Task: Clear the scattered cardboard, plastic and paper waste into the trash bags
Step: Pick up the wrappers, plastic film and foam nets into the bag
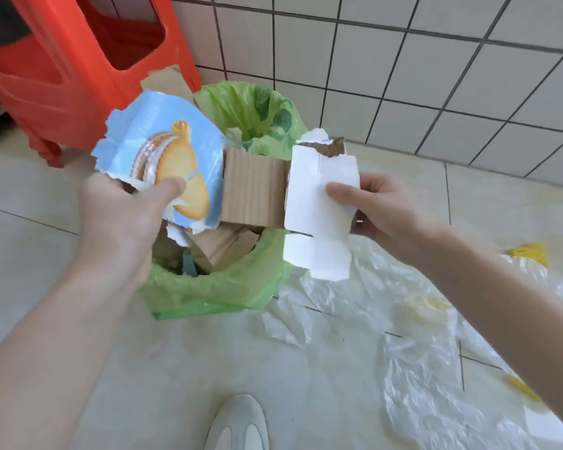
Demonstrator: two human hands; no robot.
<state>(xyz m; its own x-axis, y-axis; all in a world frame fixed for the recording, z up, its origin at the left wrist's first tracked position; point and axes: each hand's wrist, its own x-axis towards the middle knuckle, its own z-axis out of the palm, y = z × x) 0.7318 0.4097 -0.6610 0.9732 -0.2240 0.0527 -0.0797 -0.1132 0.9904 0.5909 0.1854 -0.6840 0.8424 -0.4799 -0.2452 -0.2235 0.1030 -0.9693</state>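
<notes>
Both hands up over the green trash bag [208, 287], stretching a torn cardboard piece [254, 186] above its mouth: left hand [124, 219] pinching the blue biscuit-print end, right hand [381, 203] pinching the white end; clear plastic sheeting [403, 336] right of the bag, red stool [62, 60] behind

Cardboard strip [254, 186]: torn, brown in the middle, biscuit-print end in my left hand [124, 216], white end in my right hand [381, 206], held level over the bag.
Green trash bag [208, 293]: open on the floor, cardboard scraps [228, 245] inside.
Clear plastic sheets [420, 352]: crumpled on the floor, just right of the bag.
</notes>
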